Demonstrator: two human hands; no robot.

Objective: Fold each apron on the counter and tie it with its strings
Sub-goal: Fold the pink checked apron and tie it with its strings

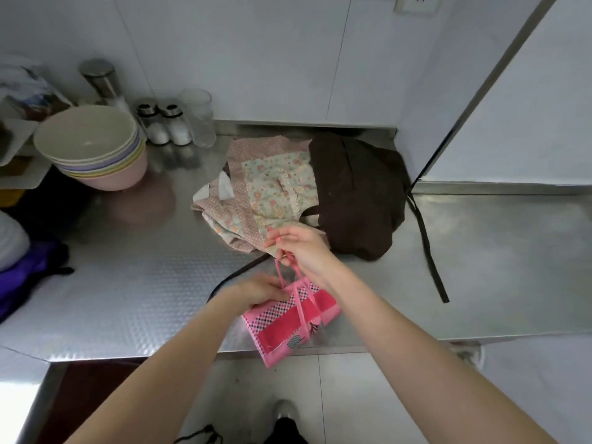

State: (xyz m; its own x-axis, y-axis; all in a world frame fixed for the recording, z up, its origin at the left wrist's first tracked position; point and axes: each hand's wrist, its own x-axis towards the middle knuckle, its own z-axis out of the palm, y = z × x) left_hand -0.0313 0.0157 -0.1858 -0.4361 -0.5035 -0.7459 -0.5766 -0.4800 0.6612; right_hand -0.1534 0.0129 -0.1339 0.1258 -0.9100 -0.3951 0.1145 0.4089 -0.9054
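A folded pink apron (288, 318) lies at the front edge of the steel worktop (128, 283), one corner hanging past the edge over the tiled floor. It is a compact bundle — bright pink panels, a checked band and a paler pink border — with pink strings (299, 302) running across its middle. The left hand (261, 290) rests on the far left corner of the bundle, fingers bent down onto the cloth and pressing it to the worktop. The right hand (299, 248) is raised above the bundle, its fingers and thumb pinching a loop of the pink strings, which run taut from the hand down to the folded cloth.

Behind the hands, well apart from the pink apron, a floral apron (262, 190) lies crumpled and unfolded, a dotted pink-brown fabric showing around its patterned panel. Touching its right side is a dark brown apron (355, 200), also heaped loosely, with one long dark strap (429, 248) trailing toward the front of the worktop.

At the back left stands a stack of bowls (93, 149); just beside it are two shakers (166, 123) with metal tops, a clear glass (198, 116) and a taller steel canister (102, 81)
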